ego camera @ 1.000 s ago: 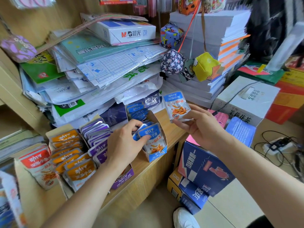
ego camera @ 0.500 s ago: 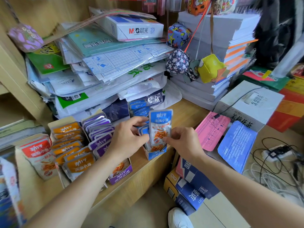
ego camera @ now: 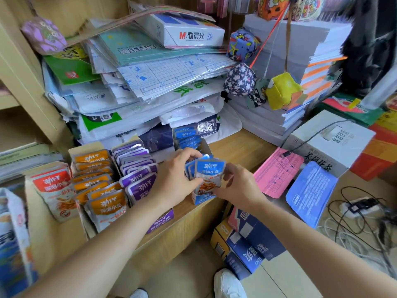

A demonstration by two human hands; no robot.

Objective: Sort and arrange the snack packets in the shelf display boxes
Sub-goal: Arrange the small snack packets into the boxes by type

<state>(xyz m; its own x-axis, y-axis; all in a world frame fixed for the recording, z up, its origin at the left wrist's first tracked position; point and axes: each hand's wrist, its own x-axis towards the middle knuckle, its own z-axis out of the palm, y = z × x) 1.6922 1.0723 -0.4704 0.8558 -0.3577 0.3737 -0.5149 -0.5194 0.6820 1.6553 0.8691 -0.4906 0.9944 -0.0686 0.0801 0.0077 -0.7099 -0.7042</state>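
A row of open display boxes stands on the wooden shelf (ego camera: 240, 145). They hold red packets (ego camera: 53, 186), orange packets (ego camera: 96, 181), purple packets (ego camera: 137, 171) and blue packets (ego camera: 187, 136). My right hand (ego camera: 238, 186) pinches a blue snack packet (ego camera: 209, 175) upright at the front of the blue display box (ego camera: 203, 197). My left hand (ego camera: 174, 179) grips the blue packets standing just behind it in the same box. The lower part of the held packet is hidden by my fingers.
Stacks of paper and plastic-wrapped stationery (ego camera: 150, 74) rise right behind the boxes. Fabric pouches (ego camera: 240, 79) hang on strings to the right. A pink sheet (ego camera: 277, 173), a blue sheet (ego camera: 309, 192) and a white carton (ego camera: 330, 143) lie at right; cables (ego camera: 356, 211) trail beyond.
My right hand brought the blue packet from the right down to the front of the blue box. My left hand stayed on the packets inside it.
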